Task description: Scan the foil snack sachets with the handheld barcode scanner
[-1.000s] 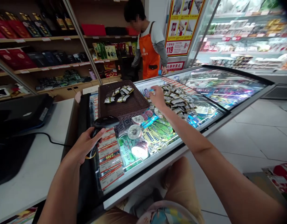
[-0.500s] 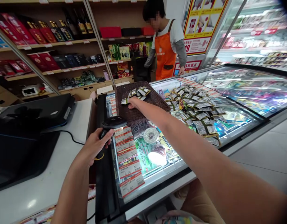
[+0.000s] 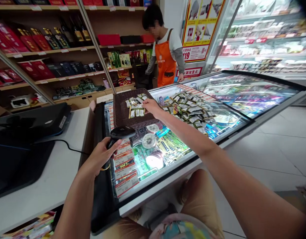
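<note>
A glass-topped chest freezer (image 3: 227,132) fills the middle of the view, its sliding lid showing packaged frozen goods beneath and a column of price labels (image 3: 123,166) along its left edge. To its left stands a white worktop (image 3: 50,179) that carries a black till monitor (image 3: 26,132), with a dark cable running from it toward the freezer. Behind both rise wooden shelves (image 3: 55,49) stocked with boxed bottles and gift cartons, and at the far right a tall refrigerated display (image 3: 262,39). A person in an orange apron (image 3: 165,63) stands beyond the far end of the freezer, facing the shelves.

On the freezer lid, toward its far left corner, sits a dark woven tray (image 3: 123,114) holding a few small sachets (image 3: 136,107). Just to the right of the tray, along the far edge of the lid, lies a broad loose heap of sachets (image 3: 190,108) of the same kind.

The right hand (image 3: 152,107) reaches over the right rim of the tray, fingertips pinched on one sachet that rests among those in the tray. The left hand (image 3: 100,156) is at the near left edge of the freezer, clenched around the grip of a black barcode scanner (image 3: 119,134), whose head points out over the price labels.
</note>
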Demonstrator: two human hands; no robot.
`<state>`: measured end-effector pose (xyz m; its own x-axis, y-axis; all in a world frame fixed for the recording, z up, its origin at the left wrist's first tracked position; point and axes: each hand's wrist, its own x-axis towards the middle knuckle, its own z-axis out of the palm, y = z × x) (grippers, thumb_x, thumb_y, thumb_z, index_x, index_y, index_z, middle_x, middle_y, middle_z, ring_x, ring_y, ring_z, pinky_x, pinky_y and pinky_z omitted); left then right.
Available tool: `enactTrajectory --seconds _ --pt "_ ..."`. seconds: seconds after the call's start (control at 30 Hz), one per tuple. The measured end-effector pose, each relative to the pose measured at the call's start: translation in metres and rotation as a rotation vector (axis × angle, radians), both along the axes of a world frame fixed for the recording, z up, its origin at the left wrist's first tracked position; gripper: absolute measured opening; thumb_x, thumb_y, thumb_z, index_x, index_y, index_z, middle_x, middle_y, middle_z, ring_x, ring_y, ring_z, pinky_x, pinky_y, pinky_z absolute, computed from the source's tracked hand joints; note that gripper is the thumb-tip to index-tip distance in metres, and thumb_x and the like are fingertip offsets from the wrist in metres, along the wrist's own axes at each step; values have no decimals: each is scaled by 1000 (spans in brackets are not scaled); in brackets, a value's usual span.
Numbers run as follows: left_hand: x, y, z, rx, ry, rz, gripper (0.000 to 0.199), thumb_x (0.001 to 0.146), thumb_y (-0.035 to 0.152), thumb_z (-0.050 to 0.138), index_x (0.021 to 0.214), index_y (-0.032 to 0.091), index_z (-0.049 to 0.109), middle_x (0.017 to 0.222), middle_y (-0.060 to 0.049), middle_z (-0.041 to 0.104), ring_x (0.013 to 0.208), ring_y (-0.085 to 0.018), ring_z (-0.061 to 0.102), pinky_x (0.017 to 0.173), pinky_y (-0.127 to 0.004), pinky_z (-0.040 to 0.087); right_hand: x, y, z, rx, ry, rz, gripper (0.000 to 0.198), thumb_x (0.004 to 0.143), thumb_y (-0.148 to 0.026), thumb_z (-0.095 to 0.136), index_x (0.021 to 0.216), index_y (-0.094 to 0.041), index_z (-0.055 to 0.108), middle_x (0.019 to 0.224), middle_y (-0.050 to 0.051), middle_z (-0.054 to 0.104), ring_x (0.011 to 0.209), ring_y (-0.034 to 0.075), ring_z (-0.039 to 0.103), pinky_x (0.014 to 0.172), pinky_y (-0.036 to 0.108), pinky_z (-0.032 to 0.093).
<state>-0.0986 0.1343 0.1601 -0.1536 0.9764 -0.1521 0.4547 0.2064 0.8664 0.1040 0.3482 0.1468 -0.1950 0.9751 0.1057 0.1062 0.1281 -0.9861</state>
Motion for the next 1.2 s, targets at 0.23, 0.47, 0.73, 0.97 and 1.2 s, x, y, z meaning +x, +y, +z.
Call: enactTrajectory --seconds 0.23,0.47,0.73,0.97,1.2 --pt "44 -7 -1 -21 -1 -137 52 67 68 73 76 20 55 61 5 52 58 -12 46 53 -23 39 90 -52 -34 -21 114 -67 13 76 -29 66 79 -16 66 69 -1 58 63 11 48 61 25 37" --pt "93 -12 -5 -10 91 -311 48 71 66 70 77 21 55 65 5 51 60 -13 50 54 -25 41 129 -82 -72 -99 119 -39 16 73 -33 67 73 -17 64 67 -3 57 63 11 44 62 25 32" --pt "115 -15 -5 14 193 -335 47 71 67 67 74 23 51 61 7 50 58 -14 52 54 -26 41 141 -93 -86 -141 190 -43 21 68 -37 71 71 -17 64 71 -1 58 63 11 45 62 26 32" --pt "116 -15 -3 -7 183 -295 51 73 72 63 74 22 50 63 6 50 59 -13 52 55 -26 42 154 -99 -87 -154 188 -97 24 71 -42 70 77 -19 65 62 -4 49 56 10 38 56 26 29" --pt "101 -12 -4 -27 157 -230 57 67 78 65 75 23 51 63 6 49 60 -14 50 54 -26 43 191 -54 -61 -13 493 -565 20 80 -38 62 87 -22 52 84 -1 57 70 12 55 66 27 47"
